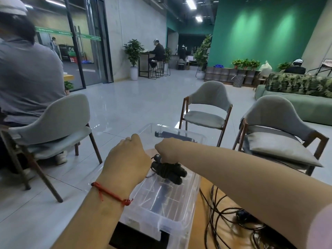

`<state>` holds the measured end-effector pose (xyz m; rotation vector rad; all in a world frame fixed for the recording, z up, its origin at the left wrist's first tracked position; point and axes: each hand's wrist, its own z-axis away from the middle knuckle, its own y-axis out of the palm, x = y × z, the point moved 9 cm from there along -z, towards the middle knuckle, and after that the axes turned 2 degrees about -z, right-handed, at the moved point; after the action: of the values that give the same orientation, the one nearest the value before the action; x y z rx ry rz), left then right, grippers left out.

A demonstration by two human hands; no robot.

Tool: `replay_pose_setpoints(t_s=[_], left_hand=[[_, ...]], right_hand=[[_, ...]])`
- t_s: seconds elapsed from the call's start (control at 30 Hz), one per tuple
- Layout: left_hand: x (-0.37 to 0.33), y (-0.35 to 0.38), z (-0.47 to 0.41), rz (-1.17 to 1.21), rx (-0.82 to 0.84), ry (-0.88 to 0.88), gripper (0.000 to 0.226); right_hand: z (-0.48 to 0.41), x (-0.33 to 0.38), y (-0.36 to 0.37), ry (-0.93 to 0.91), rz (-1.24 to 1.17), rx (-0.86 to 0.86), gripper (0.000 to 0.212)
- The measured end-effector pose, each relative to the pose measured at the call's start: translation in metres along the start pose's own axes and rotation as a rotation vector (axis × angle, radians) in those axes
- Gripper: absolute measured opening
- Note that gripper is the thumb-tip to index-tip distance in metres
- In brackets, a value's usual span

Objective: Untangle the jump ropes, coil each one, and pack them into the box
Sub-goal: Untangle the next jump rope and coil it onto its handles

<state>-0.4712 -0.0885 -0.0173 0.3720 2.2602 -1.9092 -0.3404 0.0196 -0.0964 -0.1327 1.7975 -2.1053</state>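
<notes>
The right hand (168, 150) is gripping a coiled black rope (170, 171) just above the clear box (161, 221), the left hand (125, 159) is curling beside it with its hold hidden, so I judge packing is going on, next lowering the coil inside, while another tangled rope (230, 218) is waiting on the surface (196, 239).

We saw a box (179, 221) of clear, glossy plastic on a smooth wooden surface (202, 230). The coiled rope (168, 170) looked matt black. The loose ropes (217, 209), at 3 o'clock from the box, shone like slick plastic. At 12 o'clock, the chairs (210, 94) wore grey cloth on wooden frames, over glossy floor (134, 105) tiles.
</notes>
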Motion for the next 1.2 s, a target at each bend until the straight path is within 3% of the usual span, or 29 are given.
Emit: replay_pose_setpoints(t_s=[0.37,0.57,0.7,0.83,0.9,1.03,1.2], left_hand=[[0.0,0.004,-0.002,-0.011,0.013,0.021,0.047],[0.001,0.009,-0.003,-0.031,0.035,0.032,0.05],[-0.002,0.009,-0.002,-0.036,0.049,0.02,0.056],[-0.015,0.002,0.003,-0.043,0.024,0.046,0.052],[-0.023,0.001,0.006,-0.056,0.042,0.067,0.051],[-0.037,0.005,0.012,-0.073,0.131,0.084,0.052],[-0.055,0.003,0.016,-0.075,0.186,0.101,0.049]], right_hand=[[0.013,-0.012,0.0,0.096,-0.118,0.164,0.027],[0.028,-0.03,-0.014,0.115,-0.073,0.23,0.009],[0.048,-0.041,-0.053,0.119,-0.071,0.065,0.004],[0.082,-0.051,-0.087,0.124,-0.077,-0.167,0.02],[0.099,-0.055,-0.093,0.113,-0.109,-0.218,0.028],[0.125,-0.067,-0.096,0.115,-0.109,-0.308,0.018],[0.152,-0.078,-0.093,0.101,-0.163,-0.365,0.021]])
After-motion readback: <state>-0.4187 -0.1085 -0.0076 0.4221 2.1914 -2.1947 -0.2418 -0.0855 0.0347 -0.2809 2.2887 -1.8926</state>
